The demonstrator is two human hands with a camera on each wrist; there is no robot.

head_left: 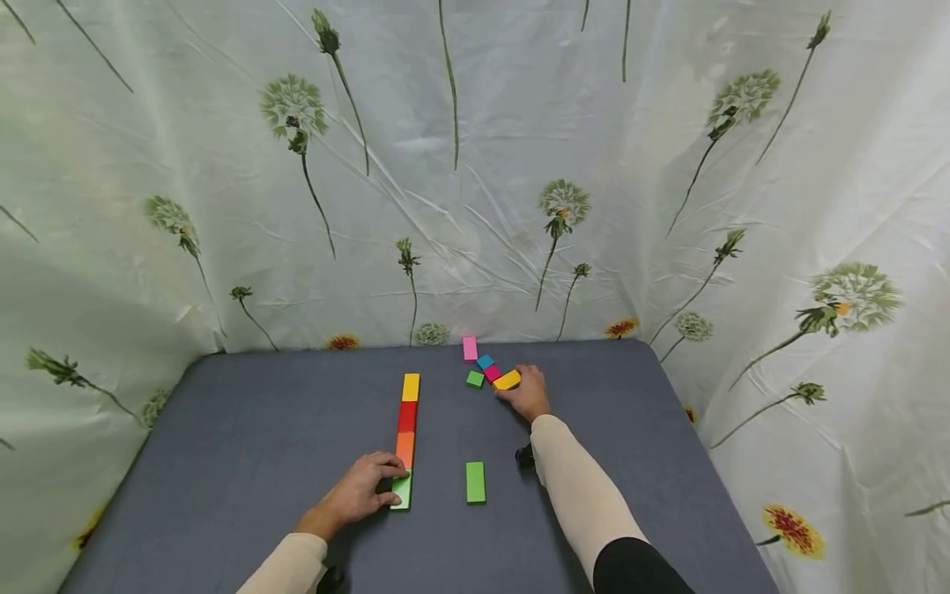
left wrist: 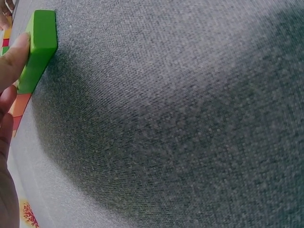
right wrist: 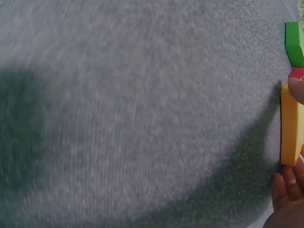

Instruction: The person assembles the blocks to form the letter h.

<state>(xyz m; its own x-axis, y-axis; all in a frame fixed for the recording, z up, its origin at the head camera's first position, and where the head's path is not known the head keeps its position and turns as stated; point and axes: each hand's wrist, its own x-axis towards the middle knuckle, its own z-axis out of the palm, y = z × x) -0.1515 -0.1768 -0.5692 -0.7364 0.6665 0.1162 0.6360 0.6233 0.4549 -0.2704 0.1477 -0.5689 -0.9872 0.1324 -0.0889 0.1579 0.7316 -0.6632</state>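
Note:
A straight row of flat blocks lies left of the table's middle: yellow (head_left: 411, 387), red (head_left: 407, 417), orange (head_left: 405, 450) and light green (head_left: 401, 492) at the near end. My left hand (head_left: 361, 488) pinches that green block by its edges; the left wrist view shows the thumb (left wrist: 15, 59) against it. Farther back on the right, my right hand (head_left: 529, 394) holds another yellow block (head_left: 508, 380) between thumb and fingers. This block lies beside a crimson block (head_left: 493, 374), which has a blue block (head_left: 486, 361) behind it. In the right wrist view, fingertips touch the yellow block's end (right wrist: 289, 126).
A small green block (head_left: 475, 379) lies left of the crimson one, and a pink block (head_left: 470, 348) sits at the far edge. Between my arms is a longer green block (head_left: 476, 483). A flower-printed curtain (head_left: 490, 206) hangs behind the grey table (head_left: 282, 421).

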